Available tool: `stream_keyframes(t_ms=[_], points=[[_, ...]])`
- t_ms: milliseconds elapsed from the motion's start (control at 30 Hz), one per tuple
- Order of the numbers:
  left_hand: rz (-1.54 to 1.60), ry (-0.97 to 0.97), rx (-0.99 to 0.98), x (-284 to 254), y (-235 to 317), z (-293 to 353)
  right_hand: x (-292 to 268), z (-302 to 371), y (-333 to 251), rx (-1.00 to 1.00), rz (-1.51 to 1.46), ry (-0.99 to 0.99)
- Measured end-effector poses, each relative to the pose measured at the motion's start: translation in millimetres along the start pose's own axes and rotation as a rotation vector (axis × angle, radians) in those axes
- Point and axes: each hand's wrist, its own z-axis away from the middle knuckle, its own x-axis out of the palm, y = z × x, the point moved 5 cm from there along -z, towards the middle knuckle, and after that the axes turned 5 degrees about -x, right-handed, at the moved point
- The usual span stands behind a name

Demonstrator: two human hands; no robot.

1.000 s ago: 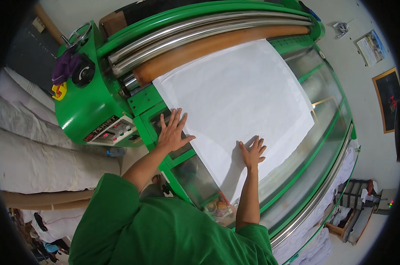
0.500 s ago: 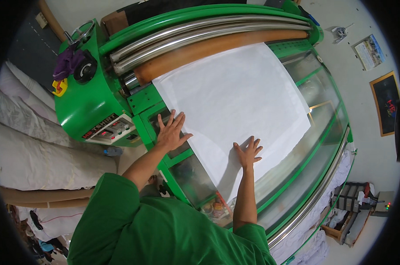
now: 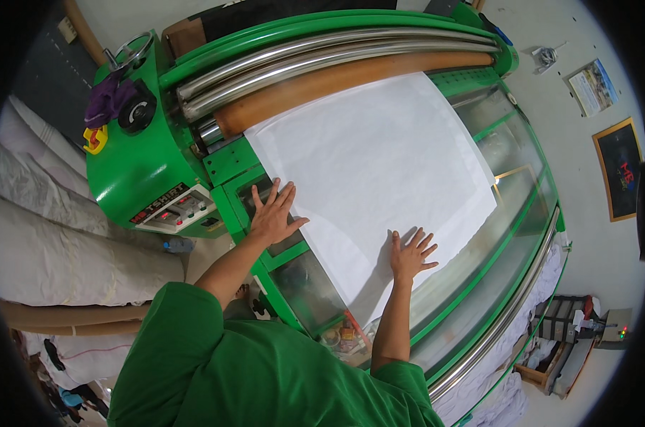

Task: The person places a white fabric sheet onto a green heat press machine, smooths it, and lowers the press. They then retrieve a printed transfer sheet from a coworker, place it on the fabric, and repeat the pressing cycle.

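Note:
A large white sheet (image 3: 379, 164) lies over the glass-topped bed of a green roller press, its far edge against the brown roller (image 3: 337, 84). I cannot tell if it is paper or cloth. My left hand (image 3: 271, 217) rests at the sheet's left edge, fingers spread, partly over the green frame (image 3: 231, 206). Over the nearer right part of the sheet is my right hand (image 3: 409, 260), fingers apart, casting a shadow on the white surface. Neither hand grips anything.
Two shiny metal rollers (image 3: 322, 62) run above the brown one. At left stands the green machine housing (image 3: 141, 174) with a handwheel (image 3: 132, 51) and control panel (image 3: 176, 211). Big wrapped rolls (image 3: 73, 242) lie left. A metal bar (image 3: 493, 327) borders the bed's right side.
My right hand has slid slightly to the right and nearer to me across the sheet. My left hand stays at the left edge, and the sheet looks unmoved.

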Motion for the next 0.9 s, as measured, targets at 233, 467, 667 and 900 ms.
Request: stream_keyframes(t_ms=[233, 467, 667, 900], points=[[-0.005, 0.019, -0.002, -0.2, 0.3, -0.2, 8.5, -0.3, 9.8, 0.010, -0.069, -0.082], [0.012, 0.054, 0.018, -0.2, 0.2, 0.8, 11.9, -2.8, 8.8, 0.010, -0.118, -0.075], [0.016, 0.046, 0.055, 2.5, -0.7, 1.4, 9.9, -2.6, 7.5, 0.006, -0.124, -0.077], [0.007, 0.046, 0.025, 2.7, 0.1, 0.2, 8.4, -2.8, 5.1, 0.014, -0.146, -0.080]])
